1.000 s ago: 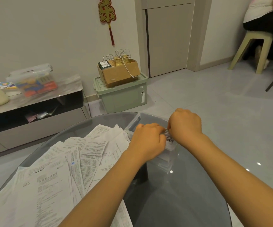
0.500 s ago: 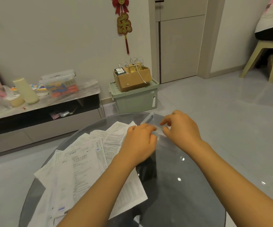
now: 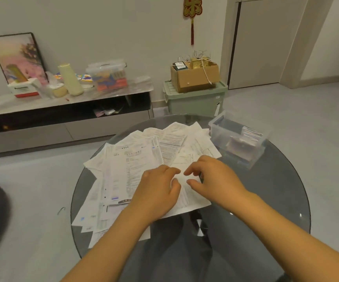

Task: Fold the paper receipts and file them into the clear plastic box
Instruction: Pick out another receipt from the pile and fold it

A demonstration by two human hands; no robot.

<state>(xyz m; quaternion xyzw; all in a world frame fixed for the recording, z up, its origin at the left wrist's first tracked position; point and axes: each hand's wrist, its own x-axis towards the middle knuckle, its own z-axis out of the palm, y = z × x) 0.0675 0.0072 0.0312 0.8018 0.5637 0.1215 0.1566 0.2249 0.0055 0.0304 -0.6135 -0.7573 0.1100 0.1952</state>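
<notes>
Head view. A round counter of dark, smoke-tinted glass with a smooth, reflective top carries a fanned heap of paper receipts: thin white sheets, mostly long rectangles printed with fine dark text, overlapping at many angles and covering the counter's left half. The left hand lies palm-down on the heap, fingers loosely bent, fingertips touching the topmost sheet. The right hand is just beside it, fingers curved with forefinger and thumb apart over the same sheet; whether it pinches the paper cannot be told. The two hands nearly meet at the fingertips.

The clear plastic box, rectangular with thin transparent walls and no lid on it, stands on the far right of the counter, just beside the edge of the heap and apart from both hands. Folded papers stand inside it toward its right end; its detail is blurred.

Background: a low cabinet with a pale stone-like top, a pale green lidded bin bearing a brown cardboard carton, and glossy grey floor tiles.
</notes>
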